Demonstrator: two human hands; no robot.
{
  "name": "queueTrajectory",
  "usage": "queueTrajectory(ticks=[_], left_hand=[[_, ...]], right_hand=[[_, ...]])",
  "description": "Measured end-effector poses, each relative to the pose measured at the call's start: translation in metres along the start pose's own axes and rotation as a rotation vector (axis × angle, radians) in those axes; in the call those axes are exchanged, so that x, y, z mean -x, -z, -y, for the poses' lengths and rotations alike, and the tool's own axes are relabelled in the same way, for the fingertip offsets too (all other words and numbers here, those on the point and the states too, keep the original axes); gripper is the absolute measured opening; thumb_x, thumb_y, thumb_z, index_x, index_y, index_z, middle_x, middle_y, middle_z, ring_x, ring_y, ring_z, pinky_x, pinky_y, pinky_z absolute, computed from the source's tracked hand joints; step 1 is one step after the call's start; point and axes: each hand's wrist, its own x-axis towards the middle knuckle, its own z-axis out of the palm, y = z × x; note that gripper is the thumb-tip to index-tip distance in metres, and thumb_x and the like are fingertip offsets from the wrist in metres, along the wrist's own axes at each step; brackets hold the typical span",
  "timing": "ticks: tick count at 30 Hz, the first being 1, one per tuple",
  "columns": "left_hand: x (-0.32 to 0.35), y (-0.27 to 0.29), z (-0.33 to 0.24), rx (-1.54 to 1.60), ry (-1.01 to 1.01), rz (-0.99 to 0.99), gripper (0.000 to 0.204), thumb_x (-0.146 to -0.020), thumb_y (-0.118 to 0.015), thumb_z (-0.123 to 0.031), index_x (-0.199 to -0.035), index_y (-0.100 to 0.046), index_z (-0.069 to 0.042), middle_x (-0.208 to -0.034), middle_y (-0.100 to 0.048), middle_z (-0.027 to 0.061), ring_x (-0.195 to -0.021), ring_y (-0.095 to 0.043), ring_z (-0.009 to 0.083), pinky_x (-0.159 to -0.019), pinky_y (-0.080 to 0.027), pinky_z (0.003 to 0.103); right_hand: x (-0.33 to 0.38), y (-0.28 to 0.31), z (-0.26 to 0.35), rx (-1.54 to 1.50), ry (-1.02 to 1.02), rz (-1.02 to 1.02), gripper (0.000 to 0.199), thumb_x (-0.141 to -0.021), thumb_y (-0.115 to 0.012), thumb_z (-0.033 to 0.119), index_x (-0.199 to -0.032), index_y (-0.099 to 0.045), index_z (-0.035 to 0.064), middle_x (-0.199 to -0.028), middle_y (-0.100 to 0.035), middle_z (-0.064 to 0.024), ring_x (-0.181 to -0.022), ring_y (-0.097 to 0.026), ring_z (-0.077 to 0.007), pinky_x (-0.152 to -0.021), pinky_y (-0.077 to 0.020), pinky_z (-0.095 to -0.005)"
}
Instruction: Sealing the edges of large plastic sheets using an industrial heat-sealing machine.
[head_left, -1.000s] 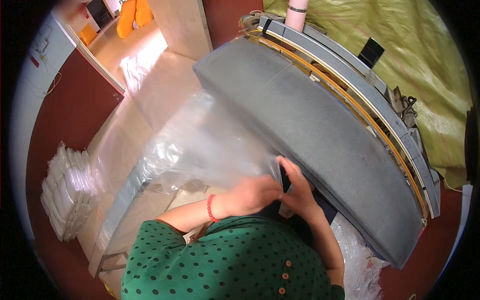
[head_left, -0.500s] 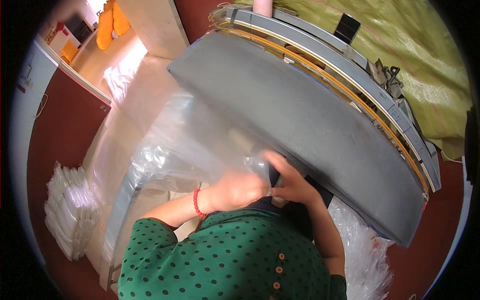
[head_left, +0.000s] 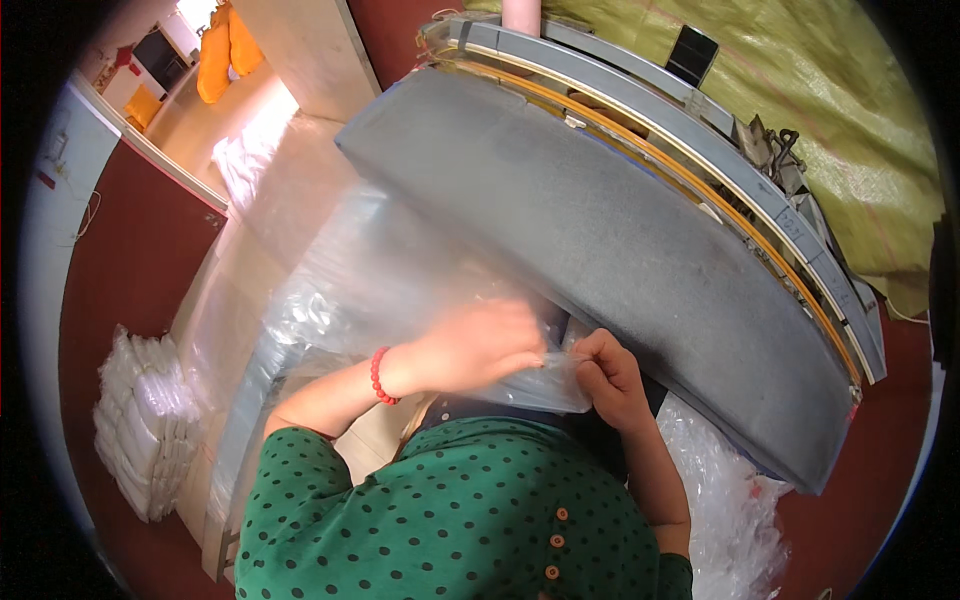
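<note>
A sheet of clear plastic film [head_left: 345,255], wrinkled and shiny, spreads from my hands toward the upper left. My right hand [head_left: 610,380] pinches its near edge between thumb and bent fingers. Beside it on the left, my left hand [head_left: 475,345] is partly smeared by motion; its thumb and fingertips come together on the same film. A red bead bracelet [head_left: 378,376] circles the left wrist. A short stretch of film runs between both hands, just in front of my body. Right beyond the hands lies the long grey padded surface [head_left: 580,240] of a machine.
Metal rails with an orange strip [head_left: 670,150] run along the machine's far side. A dark phone-like slab [head_left: 692,55] rests on yellow-green woven sheeting [head_left: 820,120]. Folded clear plastic stacks [head_left: 145,425] stand at left; loose clear plastic [head_left: 715,500] heaps at lower right.
My right hand has moved right and slightly nearer, its fingers closing from a spread pose onto the film. My left hand has shifted a little up and left. The film has shifted with them.
</note>
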Motion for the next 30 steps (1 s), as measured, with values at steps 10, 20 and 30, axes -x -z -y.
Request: queueTrajectory(ticks=[10, 20, 30], left_hand=[[-0.037, 0.076, -0.018, -0.079, -0.235, -0.637, 0.014, -0.067, -0.066, 0.006, -0.077, -0.057, -0.001, -0.072, -0.052, 0.0059, -0.061, -0.046, 0.0147, -0.053, -0.037, 0.026], [-0.042, 0.064, -0.010, 0.073, 0.071, -0.727, 0.007, -0.076, -0.057, 0.004, -0.077, -0.052, -0.001, -0.071, -0.051, 0.0065, -0.064, -0.047, 0.0130, -0.057, -0.039, 0.024], [-0.057, 0.047, -0.055, 0.245, -0.259, -0.482, 0.012, -0.074, -0.059, 0.002, -0.078, -0.050, -0.003, -0.065, -0.054, 0.0075, -0.052, -0.051, 0.0148, -0.046, -0.040, 0.026]], right_hand=[[0.046, 0.052, -0.007, 0.628, 0.215, -0.197, 0.011, -0.063, -0.067, 0.000, -0.066, -0.056, 0.0016, -0.057, -0.048, -0.0018, -0.054, -0.045, -0.0096, -0.049, -0.0339, -0.0243], [0.194, 0.184, 0.027, 0.956, -0.121, -1.138, 0.010, -0.071, -0.057, -0.003, -0.080, -0.058, 0.0011, -0.069, -0.053, 0.0002, -0.063, -0.049, -0.0074, -0.055, -0.0374, -0.0199], [0.081, 0.082, 0.040, 1.064, 0.329, -0.298, 0.051, -0.053, -0.076, 0.014, -0.099, -0.056, 0.0049, -0.093, -0.057, -0.0062, -0.084, -0.053, -0.0191, -0.069, -0.0415, -0.0320]])
